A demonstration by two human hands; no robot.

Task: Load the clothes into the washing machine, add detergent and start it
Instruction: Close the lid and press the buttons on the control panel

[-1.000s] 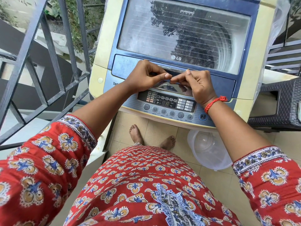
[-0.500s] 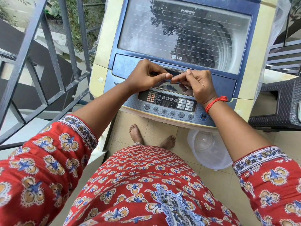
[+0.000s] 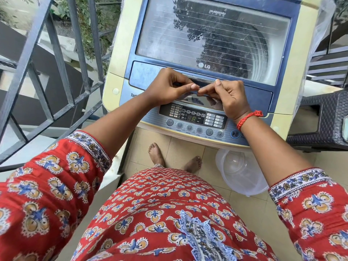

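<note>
1. Right at the front edge of the lid (image 3: 212, 34), both hands sit side by side on the handle strip (image 3: 204, 84), the dark bar that runs left-right across the washing machine (image 3: 120, 53), just behind the control panel (image 3: 194, 119).

2. Left hand (image 3: 167, 90) — fingers curled, thumb laid flat along the strip's near edge, pinching it. Right hand (image 3: 228, 97) mirrors it, fingers curled and pinching the same strip, thumb tip nearly touching the left thumb at the middle.

3. Key bit: the strip's long axis goes side to side and the lid lies entirely behind the fingers, so I'd guess any lift has to go up and away from the panel. Both hands look equally near — neither leads.

4. The lid is down flat. Through its glass you mostly get tree reflections and the drum's ridged wall; can't tell if clothes are in there.

5. Nearer than the panel, an upturned clear plastic tub (image 3: 239, 172) sits on the floor tiles. No detergent in sight, so by my read loading hasn't happened yet.
</note>
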